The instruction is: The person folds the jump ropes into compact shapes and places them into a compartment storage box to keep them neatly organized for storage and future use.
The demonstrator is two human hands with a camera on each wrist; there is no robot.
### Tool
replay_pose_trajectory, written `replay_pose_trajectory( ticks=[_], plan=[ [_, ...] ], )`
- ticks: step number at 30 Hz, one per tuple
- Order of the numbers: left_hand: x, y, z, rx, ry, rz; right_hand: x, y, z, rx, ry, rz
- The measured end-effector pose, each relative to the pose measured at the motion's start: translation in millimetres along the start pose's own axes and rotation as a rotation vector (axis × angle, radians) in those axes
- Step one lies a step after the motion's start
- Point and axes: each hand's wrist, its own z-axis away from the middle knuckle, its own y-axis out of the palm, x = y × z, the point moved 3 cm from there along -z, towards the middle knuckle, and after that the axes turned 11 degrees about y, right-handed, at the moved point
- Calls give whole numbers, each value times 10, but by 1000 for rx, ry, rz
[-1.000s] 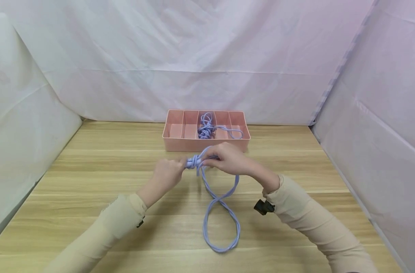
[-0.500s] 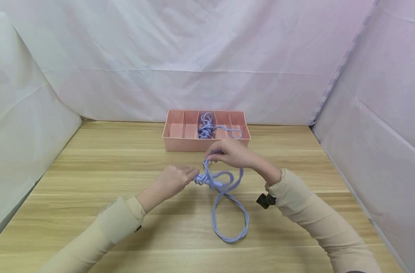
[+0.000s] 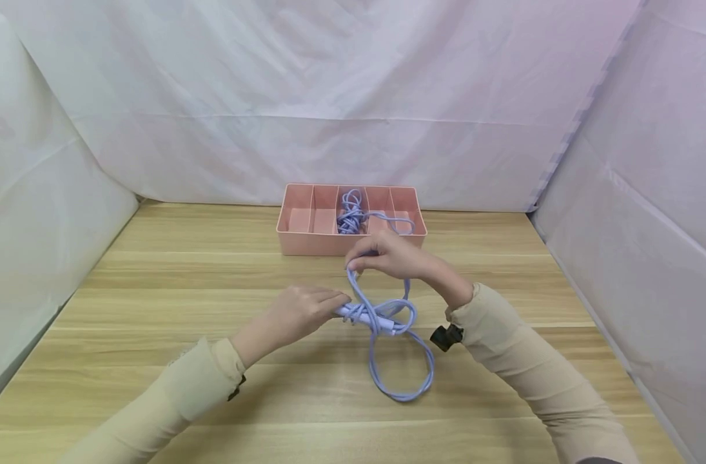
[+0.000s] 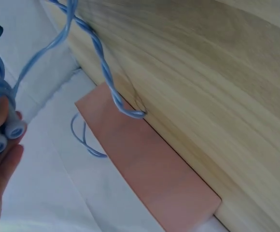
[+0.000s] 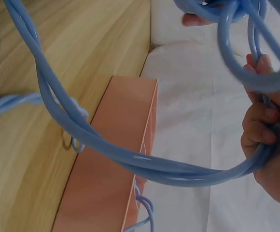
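Note:
My left hand (image 3: 300, 312) grips the paired handles (image 3: 378, 320) of a light blue jump rope above the middle of the table. Two hollow handle ends (image 4: 14, 128) show beside the thumb in the left wrist view, with cord wound round the handles. Higher and to the right, my right hand (image 3: 390, 254) holds the doubled cord, its fingers curled round it in the right wrist view. From there a strand runs down across the handles. A twisted loop of cord (image 3: 431, 370) hangs below them, and a smaller loop (image 5: 227, 48) shows close to the right wrist camera.
Behind the hands stands a pink divided box (image 3: 312, 245). A tangled blue cord (image 3: 349, 222) lies in its middle compartment, one loop reaching over the compartments to the right. White cloth (image 3: 213, 154) encloses the wooden table (image 3: 184, 270) at the back and sides.
My right hand has moved off the wound handles and up a little, holding cord. My left hand has shifted right and down with the handles, and the hanging loop has swung right.

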Motion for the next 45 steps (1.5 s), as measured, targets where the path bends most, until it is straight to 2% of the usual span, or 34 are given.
replay_pose_trajectory(
  ticks=[7,9,13,16,19,22,25,28,32,37,40,45],
  plan=[
    [-50,31,-55,37,-76,233,-34,79,-60,36,19,-153],
    [-67,17,-69,10,-81,271,-91,89,-70,13,44,-195],
    [-83,-38,-77,-100,-81,277,-271,151,-76,-50,115,-356],
    [-59,-79,-67,-182,-106,254,-399,243,-66,-114,131,-449],
    [7,-103,-44,-248,-176,227,-508,350,-54,-184,125,-491],
    [102,-98,3,-305,-289,186,-599,459,-54,-230,188,-533],
    [193,-60,60,-354,-424,144,-636,559,-95,-229,244,-569],
    [274,-7,114,-390,-554,88,-576,621,-155,-215,242,-520],
    [359,47,167,-409,-656,-14,-506,669,-204,-197,229,-391],
    [450,49,234,-405,-733,-112,-451,718,-172,-181,285,-289],
    [499,14,277,-392,-764,-143,-417,742,-119,-185,312,-342],
    [591,-95,351,-398,-811,-216,-376,741,-4,-213,413,-529]
  ],
)
